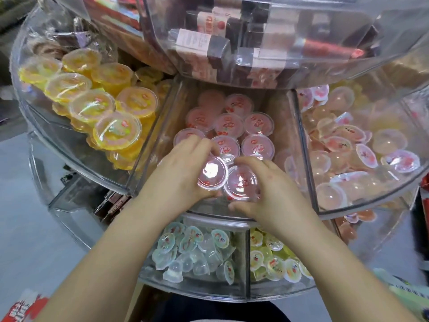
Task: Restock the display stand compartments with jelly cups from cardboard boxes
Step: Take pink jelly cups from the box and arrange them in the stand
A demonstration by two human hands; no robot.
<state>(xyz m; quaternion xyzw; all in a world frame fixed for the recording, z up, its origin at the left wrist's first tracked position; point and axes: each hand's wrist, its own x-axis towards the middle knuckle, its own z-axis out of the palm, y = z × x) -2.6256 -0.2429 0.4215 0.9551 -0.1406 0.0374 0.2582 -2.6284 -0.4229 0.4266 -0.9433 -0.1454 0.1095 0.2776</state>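
**Two pink jelly cups going into the middle compartment**

The left hand point(178, 173) is curled round one pink jelly cup point(212, 173); the right hand point(264, 196) grips a second pink cup point(241, 182) just beside it, rims touching. Both sit at the front of the middle compartment point(162, 145) of the clear display stand point(348, 205), near the rows of pink cups point(228, 125) already laid lid-up.

Risks, as I judge them: the front wall is low here, so a cup let go too near the edge could tip over it onto the tier below. Pressing the pair in hard could knock the neat rows askew or dent a foil lid.

Lids carry red printed marks, too blurred to read. Yellow cups point(111, 129) fill the left-hand compartment; wrapped bars point(204, 45) above show unreadable labels.
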